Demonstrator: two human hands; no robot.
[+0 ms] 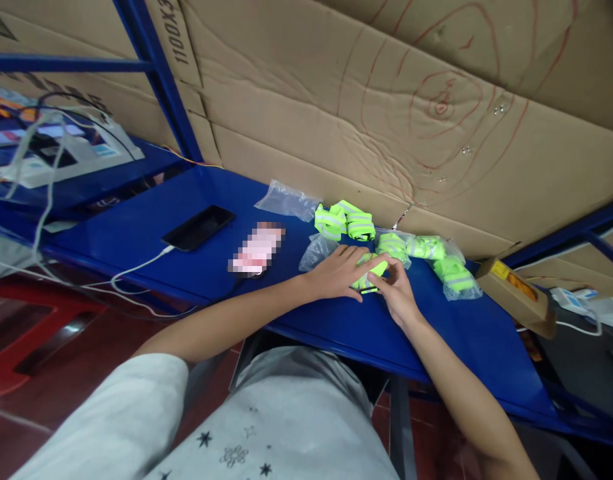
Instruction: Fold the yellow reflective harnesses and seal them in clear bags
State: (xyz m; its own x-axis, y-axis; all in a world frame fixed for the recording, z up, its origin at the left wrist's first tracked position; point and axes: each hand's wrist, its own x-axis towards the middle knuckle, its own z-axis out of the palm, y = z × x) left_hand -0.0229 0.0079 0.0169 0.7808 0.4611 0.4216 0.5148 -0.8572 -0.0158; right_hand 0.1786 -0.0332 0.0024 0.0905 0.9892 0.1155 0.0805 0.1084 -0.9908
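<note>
Both hands are on a folded neon-yellow reflective strap (378,267) with silver stripes, just above or on the blue table (331,327). My left hand (339,272) lies over its left side, fingers curved round it. My right hand (399,293) pinches its right edge between thumb and fingers. A dark strip shows along the near edge. Behind my hands lie loose yellow reflective straps (344,220). To the right are straps in clear bags (454,275). A clear plastic bag (317,252) lies beside my left hand, and another flat clear bag (288,199) is farther back.
Left on the table are a black phone (199,227) with a white cable (136,267) and a second device with a blurred screen (257,250). An open cardboard box (516,297) stands at the right. A cardboard wall (286,100) closes the back; a red stool (31,333) stands lower left.
</note>
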